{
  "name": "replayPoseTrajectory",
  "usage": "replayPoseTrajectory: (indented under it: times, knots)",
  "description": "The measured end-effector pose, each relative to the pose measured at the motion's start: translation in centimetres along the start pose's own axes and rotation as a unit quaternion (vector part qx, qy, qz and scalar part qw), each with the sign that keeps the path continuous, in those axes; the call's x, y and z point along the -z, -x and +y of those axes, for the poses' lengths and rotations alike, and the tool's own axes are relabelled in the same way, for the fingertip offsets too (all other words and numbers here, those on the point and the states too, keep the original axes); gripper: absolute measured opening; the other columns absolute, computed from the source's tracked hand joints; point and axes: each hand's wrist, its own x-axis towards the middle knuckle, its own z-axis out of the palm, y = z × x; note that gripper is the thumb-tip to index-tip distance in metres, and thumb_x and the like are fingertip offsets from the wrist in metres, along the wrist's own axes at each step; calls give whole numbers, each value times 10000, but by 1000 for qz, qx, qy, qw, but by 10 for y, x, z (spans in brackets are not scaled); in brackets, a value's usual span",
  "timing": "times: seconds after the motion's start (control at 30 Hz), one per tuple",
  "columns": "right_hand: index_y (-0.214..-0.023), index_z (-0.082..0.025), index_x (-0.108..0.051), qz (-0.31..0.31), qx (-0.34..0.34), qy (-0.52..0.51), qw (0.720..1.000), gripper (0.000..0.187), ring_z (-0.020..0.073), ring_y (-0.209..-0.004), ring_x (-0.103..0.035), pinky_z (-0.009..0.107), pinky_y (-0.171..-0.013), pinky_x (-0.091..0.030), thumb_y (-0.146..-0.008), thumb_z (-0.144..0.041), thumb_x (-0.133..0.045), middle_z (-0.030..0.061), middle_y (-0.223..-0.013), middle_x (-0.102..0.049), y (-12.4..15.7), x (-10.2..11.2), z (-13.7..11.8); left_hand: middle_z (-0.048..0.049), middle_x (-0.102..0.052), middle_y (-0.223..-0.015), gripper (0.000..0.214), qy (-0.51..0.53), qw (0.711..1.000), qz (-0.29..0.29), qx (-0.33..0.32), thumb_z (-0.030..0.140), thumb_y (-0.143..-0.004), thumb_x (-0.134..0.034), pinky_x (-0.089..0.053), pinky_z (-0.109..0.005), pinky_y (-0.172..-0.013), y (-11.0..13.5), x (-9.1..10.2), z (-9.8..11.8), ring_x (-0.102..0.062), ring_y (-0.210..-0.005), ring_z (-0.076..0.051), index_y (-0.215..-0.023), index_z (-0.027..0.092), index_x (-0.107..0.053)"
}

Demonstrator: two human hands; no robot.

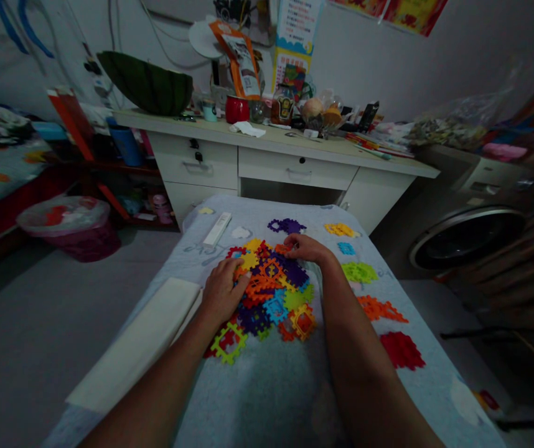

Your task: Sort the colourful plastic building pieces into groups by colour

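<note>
No lettering can be read anywhere.

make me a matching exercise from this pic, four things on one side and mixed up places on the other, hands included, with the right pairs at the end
Things
1. left hand
2. right hand
3. red group
4. blue group

Places
A. in the right-hand row, between the yellow group and the green group
B. at the far right part of the mixed pile, by an orange piece
C. at the near end of the right-hand row
D. at the left side of the mixed pile

Right pairs: 1-D, 2-B, 3-C, 4-A
</note>
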Motion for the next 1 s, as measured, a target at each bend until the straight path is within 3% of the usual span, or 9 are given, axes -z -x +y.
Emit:
replayPoseTrajectory:
  times: [0.27,0.43,0.63,0.8,1.0]
  knots:
    - [-1118,-169,-642,92,18,55,994,480,188,-950,-566,340,-899,-473,-668,-249,-789,63,-1069,-611,3,6,-2,-110,-601,-1200,383,2,1000,-7,1,443,-912,-447,-424,-449,-1023,1,0,1,-550,-1158,-275,-1164,188,-580]
    - [-1154,-167,-642,110,14,88,990,518,206,-982,-550,366,-954,-467,-651,-193,-762,69,-1066,-546,7,15,-14,-103,-606,-1183,364,-1,1000,-3,-3,443,-906,-452,-429,-449,-1017,0,1,2,-559,-1142,-273,-1146,203,-585]
    - [-1153,-202,-627,174,42,106,978,534,184,-984,-539,344,-991,-452,-632,-107,-691,49,-1078,-488,21,25,-26,-113,-601,-1192,401,-5,1000,-2,6,463,-892,-456,-429,-448,-1024,-1,1,3,-557,-1149,-279,-1156,194,-593]
    - [-1159,-196,-624,169,27,134,976,556,196,-991,-553,354,-977,-466,-618,-78,-681,64,-1101,-519,58,38,-12,-117,-597,-1189,421,-9,1000,1,3,478,-892,-444,-428,-445,-1029,-1,-1,0,-559,-1145,-278,-1162,193,-598]
    - [-1153,-177,-652,99,-51,165,980,525,234,-999,-610,380,-957,-494,-635,-107,-700,96,-1125,-626,137,73,20,-127,-602,-1185,436,-19,1000,-4,2,478,-886,-439,-423,-451,-1031,-2,-1,-1,-554,-1144,-287,-1162,181,-600]
